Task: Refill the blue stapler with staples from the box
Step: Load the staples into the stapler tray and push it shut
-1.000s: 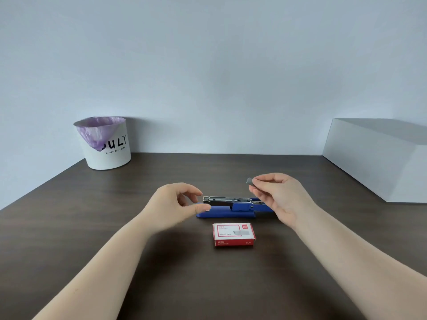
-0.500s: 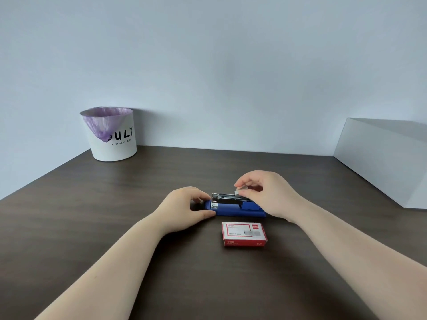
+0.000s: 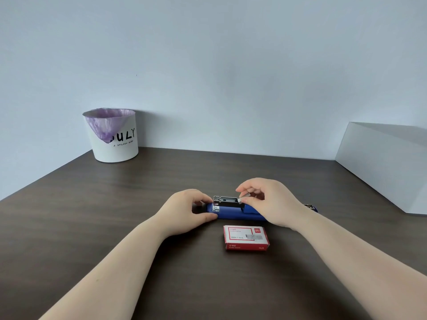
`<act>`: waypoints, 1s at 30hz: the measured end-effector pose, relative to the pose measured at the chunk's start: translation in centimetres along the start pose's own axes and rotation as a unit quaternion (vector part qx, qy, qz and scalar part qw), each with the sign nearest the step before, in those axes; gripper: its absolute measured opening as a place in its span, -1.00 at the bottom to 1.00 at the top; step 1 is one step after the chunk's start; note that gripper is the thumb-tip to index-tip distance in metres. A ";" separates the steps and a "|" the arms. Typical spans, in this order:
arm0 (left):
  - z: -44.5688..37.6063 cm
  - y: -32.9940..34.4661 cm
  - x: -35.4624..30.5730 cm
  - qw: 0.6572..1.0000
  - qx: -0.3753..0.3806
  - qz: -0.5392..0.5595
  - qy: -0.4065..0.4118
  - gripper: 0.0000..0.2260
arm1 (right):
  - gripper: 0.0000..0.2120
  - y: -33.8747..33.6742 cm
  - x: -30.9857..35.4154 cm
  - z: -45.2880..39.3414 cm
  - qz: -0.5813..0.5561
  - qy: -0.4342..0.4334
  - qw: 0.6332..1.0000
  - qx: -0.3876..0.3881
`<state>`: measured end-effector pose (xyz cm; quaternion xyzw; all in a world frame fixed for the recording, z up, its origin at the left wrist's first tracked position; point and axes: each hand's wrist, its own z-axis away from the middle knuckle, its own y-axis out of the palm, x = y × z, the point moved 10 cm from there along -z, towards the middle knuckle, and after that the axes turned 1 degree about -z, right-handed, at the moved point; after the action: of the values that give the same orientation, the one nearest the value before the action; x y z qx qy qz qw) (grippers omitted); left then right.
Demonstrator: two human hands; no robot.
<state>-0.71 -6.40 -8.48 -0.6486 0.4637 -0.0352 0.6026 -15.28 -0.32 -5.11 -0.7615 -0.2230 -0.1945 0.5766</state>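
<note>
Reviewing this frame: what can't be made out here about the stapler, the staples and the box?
Head view only:
- Blue stapler: its rear half is hidden behind the right hand; whether the magazine already holds staples cannot be told.
- Staple strip: mostly covered by the right fingers; its length is unclear.
- Left hand: covers the stapler's front tip.
- Staple box: small print is too small to read.

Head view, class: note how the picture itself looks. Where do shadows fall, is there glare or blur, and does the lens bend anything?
Head view: soft, even light; faint shadows lie under both forearms and behind the white bin. No harsh glare on the dark table. The wide lens bends the table's back edge. The staple box print is too small to read; the staple strip in the right hand looks slightly soft.
</note>
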 end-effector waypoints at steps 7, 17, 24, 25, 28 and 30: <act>0.0 0.0 0.0 1.000 -0.001 -0.003 0.002 -0.69 | -0.80 -0.2 0.3 0.0 -0.004 -0.004 1.000 -0.016; 0.0 -0.1 -0.1 1.000 -0.006 -0.004 0.005 -0.68 | -0.79 -0.7 -0.3 -0.1 -0.044 0.017 0.998 -0.041; 0.0 -0.1 -0.3 1.000 -0.005 -0.007 0.009 -0.69 | -0.80 -0.6 -0.6 0.0 -0.059 0.023 0.997 -0.044; 0.0 -0.1 -0.3 1.000 -0.005 -0.007 0.009 -0.69 | -0.80 -0.5 -0.5 0.1 -0.048 0.018 0.998 -0.042; 0.0 -0.1 -0.3 1.000 -0.006 -0.007 0.008 -0.68 | -0.82 0.1 -0.2 0.1 -0.009 0.002 0.999 -0.042; 0.0 -0.1 -0.3 1.000 -0.005 -0.009 0.007 -0.68 | -0.82 0.2 0.0 0.0 0.007 -0.005 0.999 -0.041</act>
<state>-0.80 -6.26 -8.22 -0.6557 0.4625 -0.0426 0.5953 -15.17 -0.35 -5.25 -0.7869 -0.2127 -0.1957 0.5453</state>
